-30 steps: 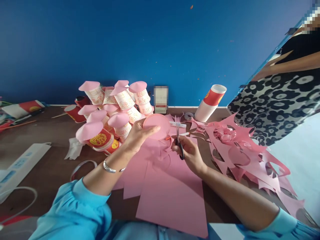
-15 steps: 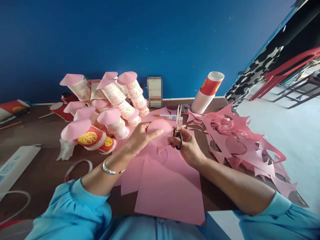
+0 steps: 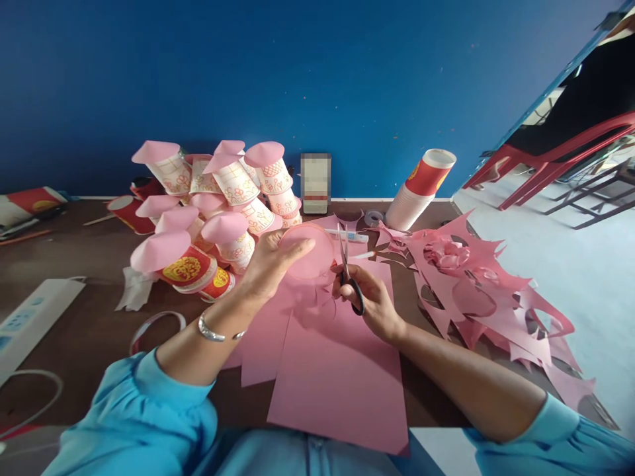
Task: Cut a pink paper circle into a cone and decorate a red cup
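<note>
My left hand (image 3: 270,261) grips a round pink paper disc (image 3: 308,261) at its left side, with the thumb laid across its face. Scissors with black handles (image 3: 342,254) are in my right hand (image 3: 370,294), fingers through the loops. Their blades point up and stand slightly apart, close to the disc's right edge. Whether they touch the paper I cannot tell. Below both hands lie large pink paper sheets (image 3: 342,377), overlapping on the brown table.
Paper-cup towers with pink cone tops (image 3: 231,178) crowd the left. A cup stack (image 3: 421,188) stands at the back right, near a tape roll (image 3: 373,218). Pink offcuts (image 3: 476,284) cover the right edge. A phone (image 3: 316,184) leans on the wall; a power strip (image 3: 30,324) lies left.
The disc has moved up and left and turned in my left hand. My right hand has lowered a little, and the scissor blades now tilt left. The whole view has shifted slightly.
</note>
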Available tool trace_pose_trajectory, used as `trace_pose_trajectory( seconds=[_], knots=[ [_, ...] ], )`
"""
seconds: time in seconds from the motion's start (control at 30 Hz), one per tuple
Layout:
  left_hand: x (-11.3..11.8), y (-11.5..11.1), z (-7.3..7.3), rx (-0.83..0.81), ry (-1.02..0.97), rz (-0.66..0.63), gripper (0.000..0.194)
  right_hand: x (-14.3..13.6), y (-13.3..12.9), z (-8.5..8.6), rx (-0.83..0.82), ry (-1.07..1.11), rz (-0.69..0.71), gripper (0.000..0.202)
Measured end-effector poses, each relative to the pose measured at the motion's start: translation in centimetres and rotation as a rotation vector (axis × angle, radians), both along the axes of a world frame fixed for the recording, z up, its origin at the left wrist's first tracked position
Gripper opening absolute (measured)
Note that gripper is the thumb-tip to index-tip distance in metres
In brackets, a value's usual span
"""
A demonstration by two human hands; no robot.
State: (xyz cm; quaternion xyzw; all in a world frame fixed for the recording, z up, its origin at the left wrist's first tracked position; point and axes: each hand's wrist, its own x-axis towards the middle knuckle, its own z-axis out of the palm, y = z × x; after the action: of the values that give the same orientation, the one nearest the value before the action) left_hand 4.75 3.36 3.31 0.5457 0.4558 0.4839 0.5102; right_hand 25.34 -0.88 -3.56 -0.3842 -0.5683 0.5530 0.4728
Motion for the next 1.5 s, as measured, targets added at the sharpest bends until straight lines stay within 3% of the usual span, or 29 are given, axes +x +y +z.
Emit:
trace_pose_trajectory(
  seconds=[0.17, 0.33, 0.73, 0.93, 1.17, 1.5],
  knots=[
    [-0.20, 0.04, -0.36, 0.022, -0.016, 0.021, 0.023, -0.33, -0.66, -0.45, 0.105, -0.108, -0.014, 0.052],
    [0.15, -0.34, -0.37, 0.009, 0.092, 0.022, 0.027, -0.47, -1.06, -0.72, 0.122, -0.165, -0.040, 0.047],
    [0.58, -0.70, 0.40, 0.030, 0.072, -0.041, 0.028, -0.47, -0.94, 0.07, 0.058, -0.142, -0.054, 0.045],
    [0.52, -0.64, 0.11, 0.015, 0.050, -0.065, 0.030, -0.49, -0.84, 0.03, 0.058, -0.123, -0.051, 0.037],
    [0.31, -0.56, -0.28, 0.001, 0.095, -0.050, 0.034, -0.44, -0.83, 0.16, 0.025, -0.093, -0.040, 0.032],
    [0.48, -0.57, 0.25, 0.004, 0.096, -0.037, 0.032, -0.23, -0.76, 0.12, 0.024, -0.115, -0.038, 0.031]
  ],
)
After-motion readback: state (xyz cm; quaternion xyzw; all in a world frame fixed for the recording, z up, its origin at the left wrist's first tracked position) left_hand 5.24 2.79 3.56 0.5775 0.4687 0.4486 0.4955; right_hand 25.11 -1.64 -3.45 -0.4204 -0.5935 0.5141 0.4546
